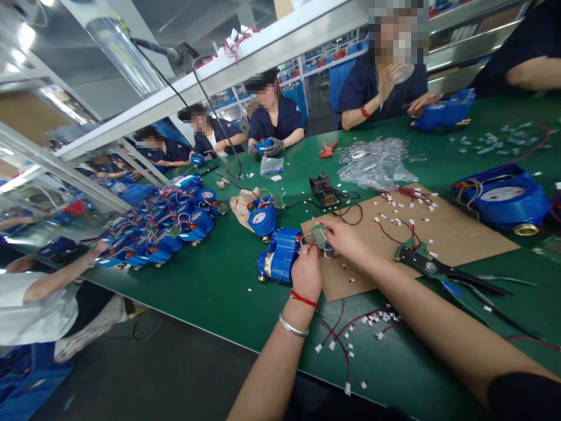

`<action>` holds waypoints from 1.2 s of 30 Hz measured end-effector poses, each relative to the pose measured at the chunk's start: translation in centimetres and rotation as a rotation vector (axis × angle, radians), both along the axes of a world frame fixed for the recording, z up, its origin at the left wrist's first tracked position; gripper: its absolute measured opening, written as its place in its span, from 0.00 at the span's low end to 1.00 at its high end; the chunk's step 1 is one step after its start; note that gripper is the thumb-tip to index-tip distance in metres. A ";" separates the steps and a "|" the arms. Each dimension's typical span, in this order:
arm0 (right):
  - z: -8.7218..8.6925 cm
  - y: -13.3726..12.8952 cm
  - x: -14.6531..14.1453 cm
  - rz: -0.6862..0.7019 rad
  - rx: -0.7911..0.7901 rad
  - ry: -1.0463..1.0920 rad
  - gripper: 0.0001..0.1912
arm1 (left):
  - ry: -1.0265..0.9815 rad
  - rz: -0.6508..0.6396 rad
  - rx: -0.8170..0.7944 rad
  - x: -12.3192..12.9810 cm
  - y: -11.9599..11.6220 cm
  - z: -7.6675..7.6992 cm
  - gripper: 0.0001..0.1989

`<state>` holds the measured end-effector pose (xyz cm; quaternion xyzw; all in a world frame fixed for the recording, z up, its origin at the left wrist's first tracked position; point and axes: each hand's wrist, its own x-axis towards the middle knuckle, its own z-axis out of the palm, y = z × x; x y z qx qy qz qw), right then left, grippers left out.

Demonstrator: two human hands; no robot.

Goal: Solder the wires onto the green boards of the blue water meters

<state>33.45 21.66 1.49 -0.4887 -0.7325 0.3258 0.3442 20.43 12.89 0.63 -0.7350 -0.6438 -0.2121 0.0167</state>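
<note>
My right hand (340, 238) pinches the edge of a small circuit board with a grey display (319, 235). Just below the board, my left hand (307, 268) has its fingers closed; what they grip is hidden. A blue water meter (283, 255) with brass fittings lies on its side against my left hand, and thin wires run from it toward the board. Under the board sits a small round spool (329, 252), partly covered. Another blue meter (263, 221) with a white dial stands behind, its wires and board exposed.
Brown cardboard (372, 257) bears red-black leads and green-handled wire strippers (423, 263). More leads (348, 345) lie near the front edge. A blue meter (504, 196) stands right, many meters (162, 228) left. Plastic covers (377, 161) and a black holder (324, 190) lie behind. Co-workers sit opposite.
</note>
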 end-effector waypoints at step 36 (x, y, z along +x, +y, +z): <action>-3.3 0.1 -0.6 0.107 -0.087 0.174 0.21 | -0.176 -0.026 -0.032 -0.7 0.4 -0.8 0.08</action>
